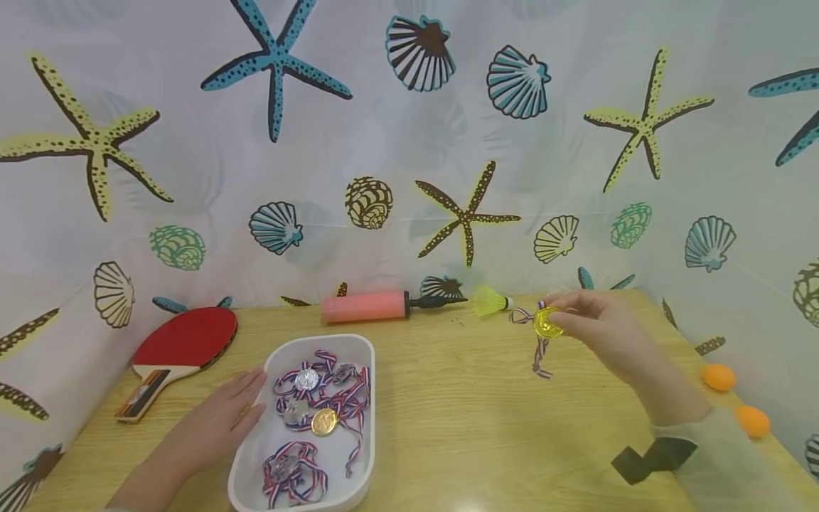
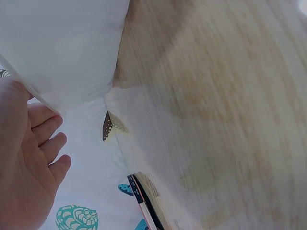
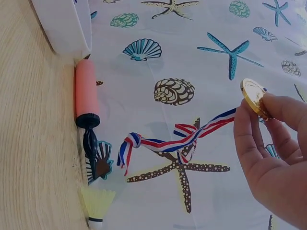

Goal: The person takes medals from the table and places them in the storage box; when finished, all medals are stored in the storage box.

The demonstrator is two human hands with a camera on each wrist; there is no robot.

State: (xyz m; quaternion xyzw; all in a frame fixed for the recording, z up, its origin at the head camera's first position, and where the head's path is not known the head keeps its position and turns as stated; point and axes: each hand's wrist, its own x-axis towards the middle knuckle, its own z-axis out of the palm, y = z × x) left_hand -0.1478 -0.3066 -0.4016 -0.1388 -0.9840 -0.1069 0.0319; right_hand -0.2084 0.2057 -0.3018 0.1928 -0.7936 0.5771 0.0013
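Observation:
My right hand [image 1: 591, 327] pinches a gold medal [image 1: 547, 322] between thumb and fingers, above the right part of the table. The medal's red, white and blue ribbon [image 3: 180, 141] hangs down, knotted at its end. With fingers fairly straight, my left hand [image 1: 214, 419] rests against the left side of a white tub [image 1: 373, 441], fingertips at its rim. Inside the tub lie a silver medal [image 1: 306, 380], another gold medal [image 1: 324, 422] and several more with tangled striped ribbons. The left wrist view shows the left fingers [image 2: 48, 129] by the tub's outer wall.
A red table tennis paddle [image 1: 185, 341] lies left of the tub. Along the back stand a pink hand pump [image 1: 365, 306] and a yellow shuttlecock [image 1: 489, 301]. Two orange balls [image 1: 719, 377] sit at the right edge. A sea-patterned curtain [image 1: 397, 142] surrounds the wooden table [image 1: 461, 412].

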